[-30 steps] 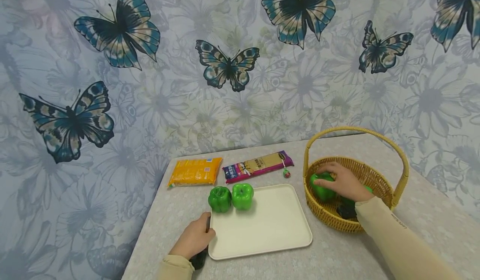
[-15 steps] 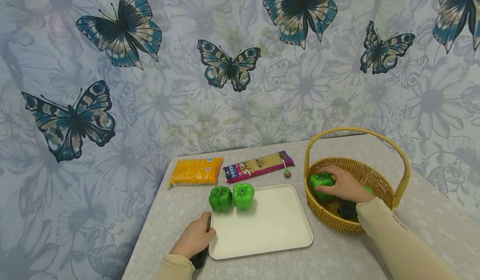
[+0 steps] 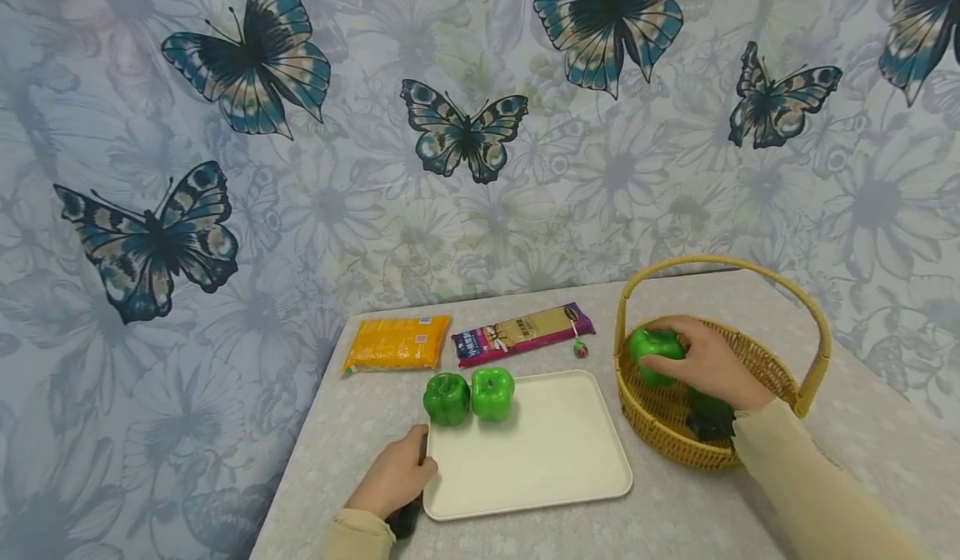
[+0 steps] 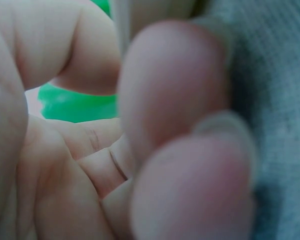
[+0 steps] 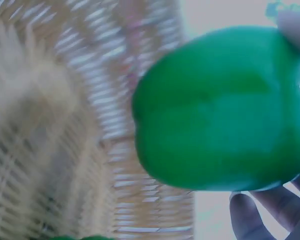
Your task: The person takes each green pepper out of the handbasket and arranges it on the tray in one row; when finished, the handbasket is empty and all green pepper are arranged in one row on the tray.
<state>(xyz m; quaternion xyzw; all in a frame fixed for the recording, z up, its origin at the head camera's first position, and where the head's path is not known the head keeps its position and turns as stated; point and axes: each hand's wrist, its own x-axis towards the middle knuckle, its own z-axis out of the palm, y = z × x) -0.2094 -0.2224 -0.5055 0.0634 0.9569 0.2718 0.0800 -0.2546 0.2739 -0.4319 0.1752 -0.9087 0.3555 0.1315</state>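
Observation:
My right hand (image 3: 712,364) grips a green bell pepper (image 3: 654,353) at the far left side of the wicker basket (image 3: 651,435). In the right wrist view the pepper (image 5: 225,110) sits between thumb and fingers, with the woven wall behind it. More green (image 3: 711,403) shows inside the basket under the hand, partly hidden. With its thumb over the rim, my left hand (image 3: 393,472) holds the left edge of the cream tray (image 3: 540,456). Two green bell peppers, a darker one (image 3: 447,399) and a brighter one (image 3: 492,393), stand in the tray's far left corner.
Behind the tray lie a yellow-orange packet (image 3: 397,343) and a long purple packet (image 3: 521,335). A small lollipop (image 3: 581,347) lies by the purple packet's right end. The basket's tall handle (image 3: 720,258) arches over its opening. A butterfly-patterned wall (image 3: 360,168) rises behind the table.
My right hand has closed round the pepper in the basket and raised it slightly. The left hand keeps its hold on the tray. The whole view has shifted a little.

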